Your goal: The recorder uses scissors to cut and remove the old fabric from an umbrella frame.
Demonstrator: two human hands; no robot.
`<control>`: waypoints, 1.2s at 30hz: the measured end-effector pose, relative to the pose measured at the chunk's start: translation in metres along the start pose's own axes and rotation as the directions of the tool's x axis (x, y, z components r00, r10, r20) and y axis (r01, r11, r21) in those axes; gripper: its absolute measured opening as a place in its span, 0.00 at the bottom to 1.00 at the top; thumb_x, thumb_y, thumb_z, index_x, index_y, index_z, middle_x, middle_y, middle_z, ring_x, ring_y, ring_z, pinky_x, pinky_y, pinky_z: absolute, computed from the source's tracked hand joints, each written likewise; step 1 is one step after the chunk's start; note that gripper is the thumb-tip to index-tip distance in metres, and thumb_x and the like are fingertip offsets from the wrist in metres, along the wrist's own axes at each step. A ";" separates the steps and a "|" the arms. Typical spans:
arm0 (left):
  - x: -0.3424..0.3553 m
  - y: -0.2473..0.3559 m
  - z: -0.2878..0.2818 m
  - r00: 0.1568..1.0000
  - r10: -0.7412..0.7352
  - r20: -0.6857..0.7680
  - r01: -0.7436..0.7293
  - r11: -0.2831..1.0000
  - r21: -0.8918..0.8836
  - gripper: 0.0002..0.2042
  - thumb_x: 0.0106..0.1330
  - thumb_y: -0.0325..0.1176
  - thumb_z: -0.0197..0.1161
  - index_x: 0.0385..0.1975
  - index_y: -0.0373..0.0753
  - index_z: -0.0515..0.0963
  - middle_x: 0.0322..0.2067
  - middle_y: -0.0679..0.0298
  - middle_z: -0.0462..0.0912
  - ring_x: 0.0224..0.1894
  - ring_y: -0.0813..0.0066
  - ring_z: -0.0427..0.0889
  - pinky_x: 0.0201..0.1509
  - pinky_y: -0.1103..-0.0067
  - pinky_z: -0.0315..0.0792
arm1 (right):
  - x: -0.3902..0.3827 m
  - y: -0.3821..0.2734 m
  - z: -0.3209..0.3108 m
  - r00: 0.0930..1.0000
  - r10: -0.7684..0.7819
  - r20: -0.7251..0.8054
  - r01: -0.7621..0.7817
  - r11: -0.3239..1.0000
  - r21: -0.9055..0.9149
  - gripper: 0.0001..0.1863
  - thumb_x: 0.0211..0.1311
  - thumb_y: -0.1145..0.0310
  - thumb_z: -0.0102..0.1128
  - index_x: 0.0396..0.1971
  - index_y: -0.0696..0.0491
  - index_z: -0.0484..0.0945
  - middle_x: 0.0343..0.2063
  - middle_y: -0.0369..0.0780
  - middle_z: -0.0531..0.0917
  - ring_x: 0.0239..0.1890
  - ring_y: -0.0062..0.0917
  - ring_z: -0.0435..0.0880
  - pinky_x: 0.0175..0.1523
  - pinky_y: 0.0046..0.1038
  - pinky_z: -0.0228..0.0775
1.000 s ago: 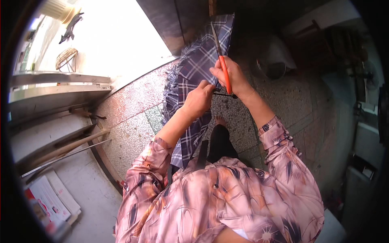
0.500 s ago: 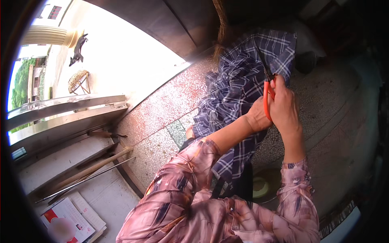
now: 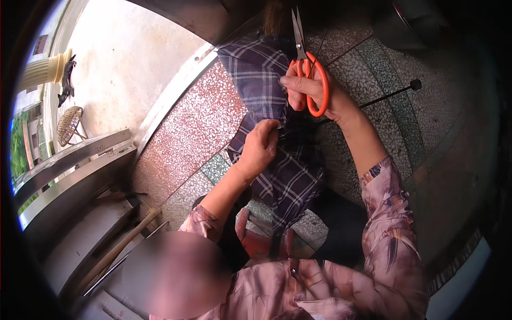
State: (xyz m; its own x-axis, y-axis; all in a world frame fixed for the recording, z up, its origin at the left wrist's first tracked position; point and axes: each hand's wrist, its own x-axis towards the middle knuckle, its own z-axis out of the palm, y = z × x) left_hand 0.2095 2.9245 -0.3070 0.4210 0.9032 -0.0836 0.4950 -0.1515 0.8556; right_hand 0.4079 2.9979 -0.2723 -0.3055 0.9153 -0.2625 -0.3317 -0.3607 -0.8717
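Observation:
Dark plaid cloth (image 3: 250,77) hangs over my lap and the speckled floor. My left hand (image 3: 258,144) pinches its edge near the middle of the view, fingertips partly hidden. Up and right of it, my right hand (image 3: 322,96) grips orange-handled scissors (image 3: 314,69), blades pointing away from me, beside the upper part of the cloth. A thin black rod with a knob (image 3: 415,84) runs behind my right wrist.
Outside the bright doorway at left are a pale column (image 3: 42,72), a dark animal lying down (image 3: 67,80) and a woven stool (image 3: 69,125). Metal rails (image 3: 69,160) and a wooden pole (image 3: 114,250) stand left. A straw broom (image 3: 272,21) is ahead; a dark container (image 3: 405,21) is upper right.
My hands have separated from being close together, with the scissors now raised above my left hand. The bunched cloth now hangs lower and flatter, and the view has shifted.

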 end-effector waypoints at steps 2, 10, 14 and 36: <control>-0.023 -0.051 0.011 0.998 -0.063 0.013 0.064 0.998 -0.029 0.09 0.58 0.21 0.53 0.39 0.35 0.71 0.35 0.51 0.76 0.36 0.46 0.76 0.38 0.64 0.71 | 0.006 0.064 0.001 1.000 0.004 -0.022 -0.002 0.998 0.064 0.10 0.56 0.68 0.61 0.23 0.55 0.70 0.11 0.34 0.71 0.14 0.20 0.72 0.23 0.22 0.67; -0.080 -0.134 0.024 0.981 0.028 0.194 -0.084 0.954 0.288 0.08 0.56 0.30 0.60 0.34 0.35 0.74 0.27 0.50 0.79 0.31 0.49 0.79 0.34 0.66 0.73 | -0.001 0.201 0.033 0.999 -0.027 -0.031 0.024 0.996 -0.085 0.11 0.56 0.66 0.61 0.24 0.56 0.70 0.12 0.34 0.72 0.13 0.18 0.74 0.20 0.20 0.68; -0.107 -0.149 0.020 0.931 -0.212 0.297 0.050 0.880 0.472 0.12 0.59 0.36 0.59 0.34 0.32 0.77 0.22 0.50 0.79 0.27 0.53 0.80 0.34 0.69 0.73 | -0.009 0.216 0.068 1.000 -0.028 -0.002 0.028 0.989 -0.144 0.13 0.55 0.65 0.62 0.26 0.59 0.71 0.15 0.38 0.76 0.12 0.20 0.75 0.17 0.20 0.67; -0.349 -0.209 0.050 0.870 -0.457 0.182 0.488 0.752 -0.444 0.13 0.53 0.30 0.67 0.37 0.31 0.77 0.30 0.65 0.80 0.32 0.80 0.75 0.38 0.82 0.70 | -0.326 0.308 0.199 0.922 0.239 -0.304 -0.379 0.408 -0.830 0.14 0.48 0.65 0.63 0.21 0.61 0.73 0.23 0.52 0.79 0.29 0.46 0.80 0.34 0.39 0.70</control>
State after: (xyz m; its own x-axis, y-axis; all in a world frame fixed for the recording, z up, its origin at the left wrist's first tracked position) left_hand -0.0028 2.6206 -0.4821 0.2786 0.7823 -0.5571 0.2402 0.5048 0.8291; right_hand 0.2278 2.5528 -0.3726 -0.0898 0.8124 -0.5761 0.7216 -0.3456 -0.5999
